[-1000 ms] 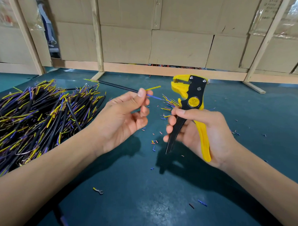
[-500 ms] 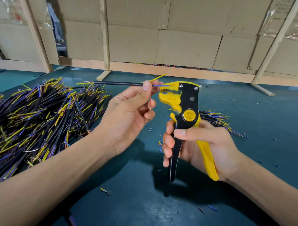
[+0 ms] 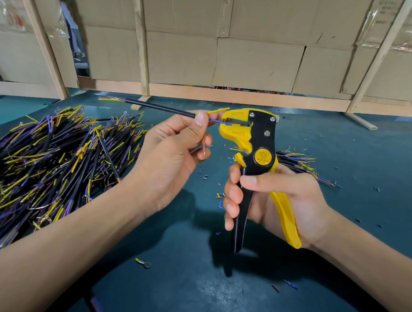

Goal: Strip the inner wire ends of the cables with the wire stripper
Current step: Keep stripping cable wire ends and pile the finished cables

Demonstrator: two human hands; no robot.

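My left hand (image 3: 174,154) pinches a black cable (image 3: 156,107) near its end, between thumb and fingers. Its blue inner wire (image 3: 216,121) reaches into the jaws of the yellow and black wire stripper (image 3: 253,142). A yellow inner wire (image 3: 218,110) sticks out just above the jaws, and a red wire bends down behind my fingers. My right hand (image 3: 279,200) grips the stripper's two handles, head upward. A big pile of black cables (image 3: 48,156) with yellow and blue ends lies to the left. A smaller bundle (image 3: 296,162) lies behind my right hand.
The dark green table top (image 3: 193,284) carries scattered bits of cut insulation (image 3: 219,197) and a small ring terminal (image 3: 143,263). A wooden frame with cardboard panels (image 3: 255,60) closes off the far side.
Both hands have come together and risen slightly. The stripper's head moved left to the cable end, and the blue wire now sits inside the jaws.
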